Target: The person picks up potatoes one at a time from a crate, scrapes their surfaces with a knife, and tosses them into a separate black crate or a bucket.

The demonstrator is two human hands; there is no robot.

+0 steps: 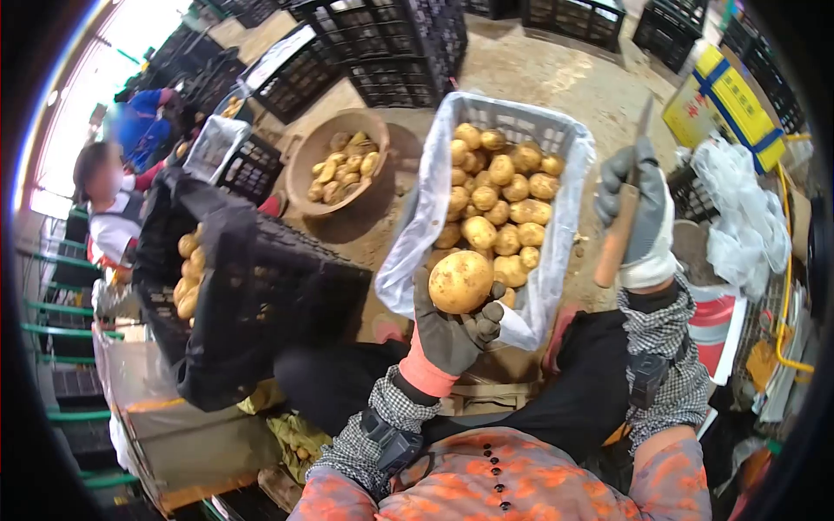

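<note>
My left hand (pixel 452 334), in a dark glove with a pink cuff, holds up a large yellow potato (pixel 460 280) over the near edge of a plastic-lined crate (pixel 417 217) full of potatoes. To the right of that crate my right hand (pixel 647 217), in a grey and white glove, grips a knife with a wooden handle (pixel 615 239), its blade pointing up.
A black crate (pixel 261 295) with potatoes stands at my left. A round basin (pixel 304 165) of potatoes sits on the dirt floor beyond. Stacked black crates line the back. Two people crouch at far left. A yellow box (pixel 734 104) and white bags (pixel 738 217) lie at right.
</note>
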